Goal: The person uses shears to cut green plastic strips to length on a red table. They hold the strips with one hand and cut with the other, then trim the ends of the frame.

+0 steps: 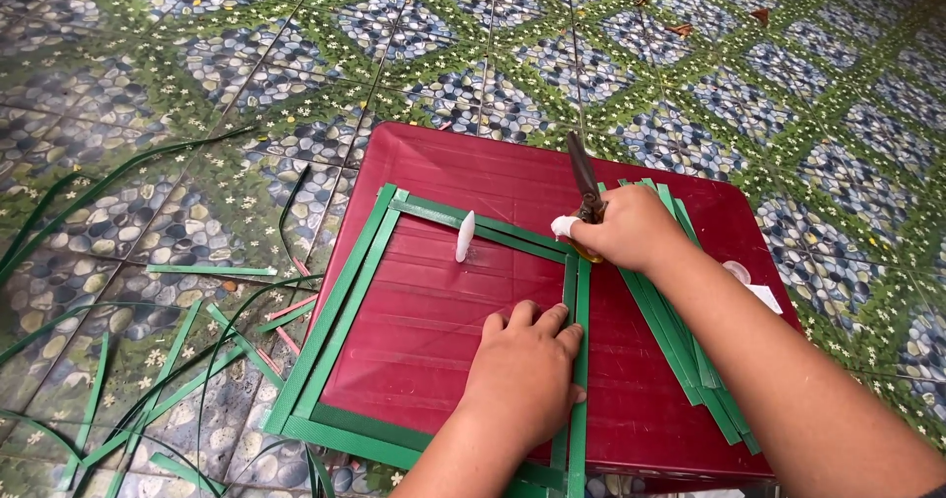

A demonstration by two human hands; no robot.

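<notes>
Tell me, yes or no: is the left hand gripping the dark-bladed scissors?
No: the left hand lies flat on the green strip frame, while the right hand grips the dark-bladed scissors.

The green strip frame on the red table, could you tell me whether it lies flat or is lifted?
Flat. The green strip frame lies flush on the red plastic table, with the left hand pressing its right side down.

red table (641, 399), green strips (340, 311), white stick (464, 236)
</notes>
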